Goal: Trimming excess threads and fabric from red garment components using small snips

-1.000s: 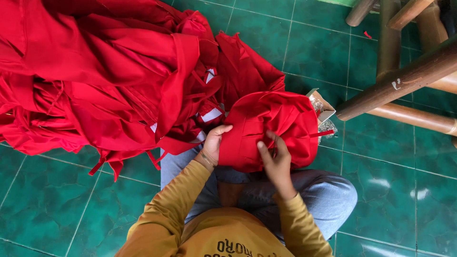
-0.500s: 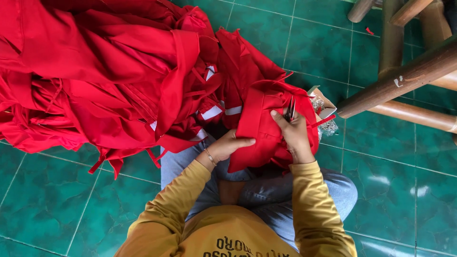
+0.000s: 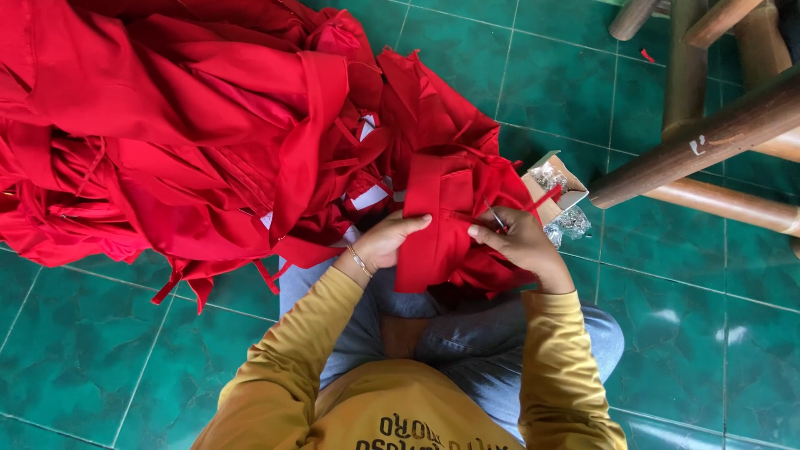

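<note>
Red folded cotton garment [image 3: 437, 225] is held over the lap, beside the red cloth heap [image 3: 167, 125]. Left hand [image 3: 385, 242] pinches its edge; right hand [image 3: 518, 242] pinches a small metal tool [image 3: 495, 218]. Trimming appears underway; steady cloth tension is judged necessary next.

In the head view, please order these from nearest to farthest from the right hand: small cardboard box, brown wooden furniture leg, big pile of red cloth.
From the right hand:
1. Small cardboard box, just beyond it.
2. Brown wooden furniture leg, farther to its right.
3. Big pile of red cloth, across on the left.
</note>
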